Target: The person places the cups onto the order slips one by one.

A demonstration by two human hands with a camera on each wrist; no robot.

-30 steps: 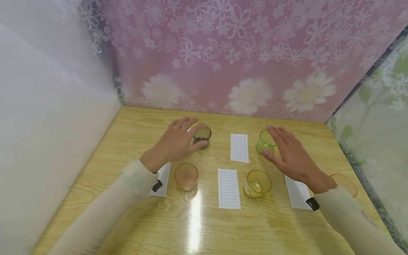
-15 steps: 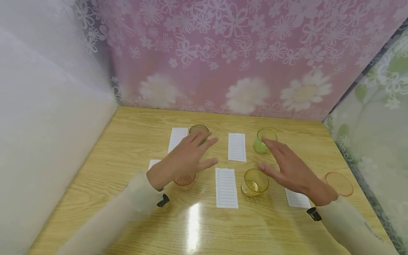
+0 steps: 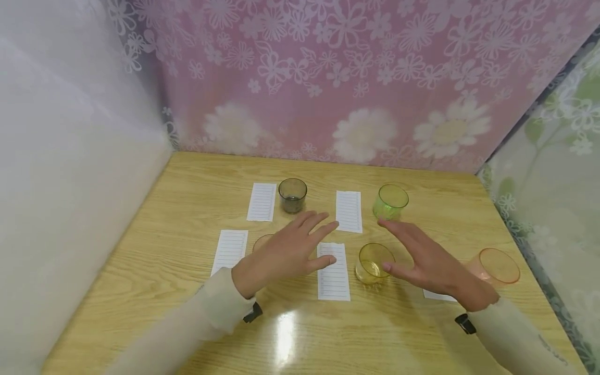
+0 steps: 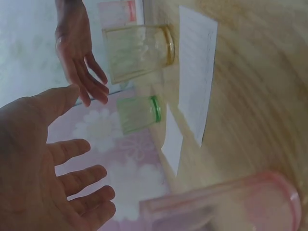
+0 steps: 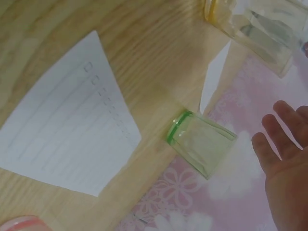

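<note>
My left hand [image 3: 288, 252] hovers over the table with its fingers extended and nothing in its grasp. It partly covers a pink glass cup, which shows more fully in the left wrist view as the pink cup [image 4: 250, 207]. My right hand [image 3: 433, 263] is also raised, fingers spread and holding nothing. Its thumb lies in front of the yellow glass cup [image 3: 367, 268] in the head view; contact cannot be judged. Just beyond its fingertips stands a green glass cup [image 3: 391, 202]. A dark grey glass cup [image 3: 292, 200] is farther back, left of centre.
An orange-pink cup [image 3: 501, 265] stands at the right, partly behind my right wrist. Lined paper slips lie among the cups: one slip [image 3: 261, 202] back left, another [image 3: 349, 211] back centre, others nearer. A pink floral cloth [image 3: 290, 125] hangs behind the wooden table [image 3: 187, 323].
My left hand has drawn away from the grey cup, moving right and nearer to me, uncovering that cup and the left slips. My right hand has come slightly nearer, away from the green cup.
</note>
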